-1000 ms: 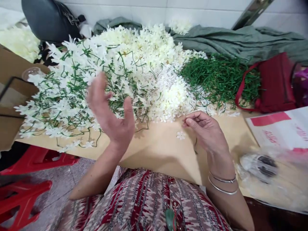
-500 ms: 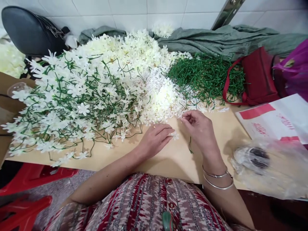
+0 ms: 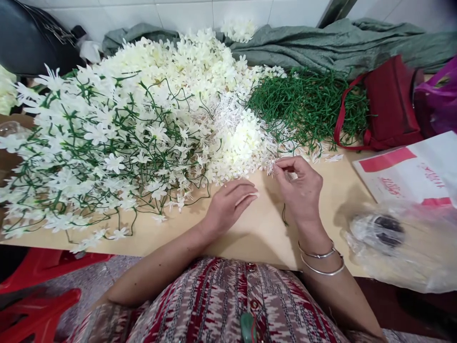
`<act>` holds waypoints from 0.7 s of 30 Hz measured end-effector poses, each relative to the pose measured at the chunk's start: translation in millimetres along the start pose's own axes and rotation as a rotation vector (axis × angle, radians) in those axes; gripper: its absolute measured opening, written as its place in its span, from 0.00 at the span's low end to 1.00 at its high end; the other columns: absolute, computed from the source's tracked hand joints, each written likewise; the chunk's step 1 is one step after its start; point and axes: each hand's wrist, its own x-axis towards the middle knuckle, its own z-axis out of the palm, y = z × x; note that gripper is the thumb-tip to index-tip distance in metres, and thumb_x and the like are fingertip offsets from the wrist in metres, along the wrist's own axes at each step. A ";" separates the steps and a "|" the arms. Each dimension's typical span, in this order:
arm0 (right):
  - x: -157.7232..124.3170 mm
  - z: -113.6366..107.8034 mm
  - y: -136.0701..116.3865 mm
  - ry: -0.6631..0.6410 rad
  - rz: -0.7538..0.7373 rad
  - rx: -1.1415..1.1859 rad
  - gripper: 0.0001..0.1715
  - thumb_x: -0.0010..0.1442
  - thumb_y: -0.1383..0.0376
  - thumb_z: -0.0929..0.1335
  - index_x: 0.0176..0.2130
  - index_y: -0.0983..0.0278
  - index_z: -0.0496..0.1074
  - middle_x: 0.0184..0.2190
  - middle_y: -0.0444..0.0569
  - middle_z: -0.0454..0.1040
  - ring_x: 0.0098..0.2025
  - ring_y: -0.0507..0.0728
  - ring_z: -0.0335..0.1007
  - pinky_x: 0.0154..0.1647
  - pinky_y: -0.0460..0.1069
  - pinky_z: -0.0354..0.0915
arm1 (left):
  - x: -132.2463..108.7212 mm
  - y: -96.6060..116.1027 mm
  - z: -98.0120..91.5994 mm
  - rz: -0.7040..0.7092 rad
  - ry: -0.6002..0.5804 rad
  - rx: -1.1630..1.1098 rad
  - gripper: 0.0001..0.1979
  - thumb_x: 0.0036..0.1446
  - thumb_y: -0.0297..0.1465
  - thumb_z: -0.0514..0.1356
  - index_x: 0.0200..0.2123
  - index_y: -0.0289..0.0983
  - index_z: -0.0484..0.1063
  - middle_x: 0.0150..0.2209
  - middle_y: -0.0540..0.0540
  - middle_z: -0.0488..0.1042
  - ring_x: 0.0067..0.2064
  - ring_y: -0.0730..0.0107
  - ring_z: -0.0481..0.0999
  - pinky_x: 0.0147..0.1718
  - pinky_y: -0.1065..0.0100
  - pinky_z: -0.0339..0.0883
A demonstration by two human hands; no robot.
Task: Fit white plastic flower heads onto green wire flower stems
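Note:
My right hand (image 3: 300,183) pinches thumb against forefinger on a white stamen piece (image 3: 270,166) with thin strands, at the front edge of the loose white pieces. Below its palm a short green stem (image 3: 284,215) shows; whether the hand holds it is unclear. My left hand (image 3: 230,205) rests low over the table with its fingers bent together. A sliver of white petal (image 3: 254,194) shows at its fingertips, most of it hidden. Just ahead of both hands lies a heap of loose cream petals (image 3: 243,143).
Assembled white flowers on green stems (image 3: 107,162) are piled at left. Green stems (image 3: 303,105) lie at back right beside a red bag (image 3: 391,107). A white printed bag (image 3: 410,166) and clear plastic wrap (image 3: 410,252) are at right. Grey-green cloth (image 3: 321,47) runs along the wall.
My right hand has shifted slightly right and now has a stamen piece visible at its fingertips. The white flower at my left fingertips has become mostly hidden. The camera view has moved slightly.

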 end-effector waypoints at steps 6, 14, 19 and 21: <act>-10.8 5.9 -10.6 -0.209 0.074 0.219 0.02 0.63 0.66 0.73 0.38 0.59 0.79 0.34 0.44 0.80 0.37 0.55 0.75 0.42 0.52 0.71 | 4.7 -3.3 -5.0 -0.399 0.193 -0.642 0.12 0.70 0.39 0.62 0.49 0.38 0.76 0.47 0.43 0.84 0.41 0.69 0.87 0.45 0.67 0.80; -19.1 11.5 -23.9 -0.333 0.006 0.268 0.05 0.63 0.69 0.73 0.37 0.58 0.79 0.35 0.43 0.81 0.39 0.55 0.77 0.44 0.52 0.72 | 5.2 -6.3 -7.3 -0.418 0.139 -0.640 0.14 0.71 0.41 0.61 0.51 0.39 0.77 0.48 0.43 0.84 0.45 0.68 0.87 0.48 0.67 0.80; -19.7 11.7 -29.4 -0.341 -0.055 0.222 0.07 0.64 0.69 0.71 0.36 0.57 0.78 0.34 0.43 0.80 0.38 0.55 0.77 0.42 0.52 0.73 | 0.6 -8.9 -4.8 -0.324 0.087 -0.363 0.14 0.74 0.38 0.57 0.55 0.41 0.78 0.53 0.44 0.83 0.48 0.67 0.85 0.49 0.67 0.79; -20.8 12.6 -31.1 -0.331 -0.048 0.215 0.06 0.64 0.68 0.71 0.35 0.57 0.77 0.34 0.43 0.80 0.38 0.55 0.77 0.41 0.52 0.73 | 0.4 -9.3 -4.5 -0.305 0.077 -0.306 0.14 0.74 0.36 0.57 0.56 0.41 0.78 0.53 0.44 0.83 0.48 0.67 0.85 0.49 0.67 0.79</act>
